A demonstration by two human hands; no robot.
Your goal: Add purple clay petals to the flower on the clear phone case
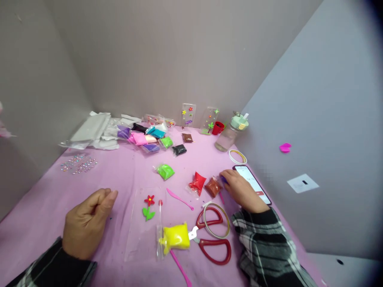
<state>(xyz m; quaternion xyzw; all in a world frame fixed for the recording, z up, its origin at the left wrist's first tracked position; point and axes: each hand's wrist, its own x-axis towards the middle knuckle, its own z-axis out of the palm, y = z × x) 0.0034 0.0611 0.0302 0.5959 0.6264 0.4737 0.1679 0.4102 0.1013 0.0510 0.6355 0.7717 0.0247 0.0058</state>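
Observation:
My left hand (89,223) is closed over the left side of the cloth, thumb pressed against curled fingers; whatever is inside, if anything, is hidden. At the right, my right hand (243,193) has its fingers bent over a purple clay packet (224,179), mostly covered. Beside those fingers lie a brown clay packet (213,186) and a red clay packet (197,183). Between my hands is a clear phone case (134,239) bearing a clay flower (149,200) with a red head and green stem and leaves. A yellow clay packet (176,236) overlaps its right edge.
Red-handled scissors (215,242) and a tape roll (205,223) lie before my right hand. Pink modelling tools (180,199) rest nearby. A phone (251,179) and water bottle (227,137) stand along the right. Clay packets (139,138) and decorated cases (189,115) are at the back.

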